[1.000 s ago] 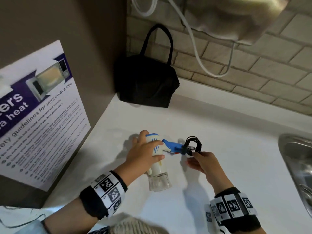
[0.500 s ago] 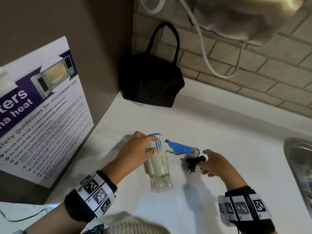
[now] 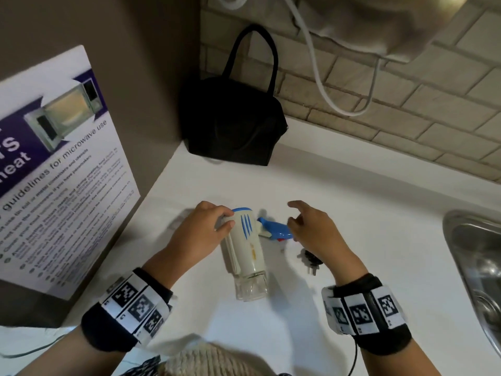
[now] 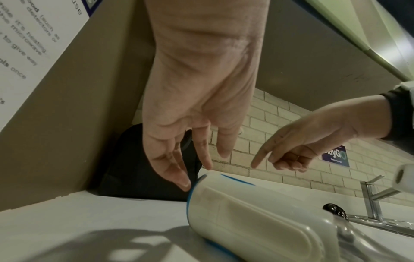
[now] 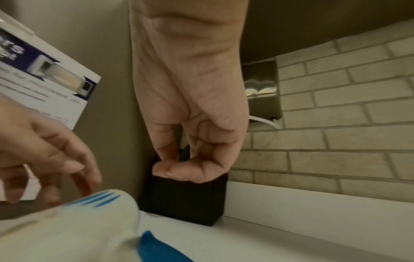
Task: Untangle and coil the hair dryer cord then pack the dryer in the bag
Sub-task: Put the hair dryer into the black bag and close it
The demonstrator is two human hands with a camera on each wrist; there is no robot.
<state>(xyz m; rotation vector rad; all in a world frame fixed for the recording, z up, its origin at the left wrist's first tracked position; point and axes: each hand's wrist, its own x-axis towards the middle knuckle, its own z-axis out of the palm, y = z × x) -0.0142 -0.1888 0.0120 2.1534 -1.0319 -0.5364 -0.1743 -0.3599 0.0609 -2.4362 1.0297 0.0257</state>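
The hair dryer (image 3: 245,248) lies on the white counter (image 3: 352,240), its clear nozzle (image 3: 250,289) towards me and its blue handle (image 3: 276,229) pointing right. My left hand (image 3: 217,218) is at the dryer's rear end; its fingers (image 4: 183,182) are fairly straight and touch the rim. My right hand (image 3: 295,215) hovers over the blue handle with the index stretched, the other fingers loosely curled, holding nothing. The coiled black cord with its plug (image 3: 310,260) lies on the counter, partly hidden under my right wrist. The black bag (image 3: 233,123) stands in the back corner.
A steel sink (image 3: 477,267) lies at the right edge. A board with a microwave poster (image 3: 62,169) leans at the left. Above the counter, a white cable (image 3: 320,85) hangs along the brick wall.
My right hand has let go of the coiled cord, which now lies on the counter, and has moved up over the blue handle. The left hand stays at the dryer's rear.
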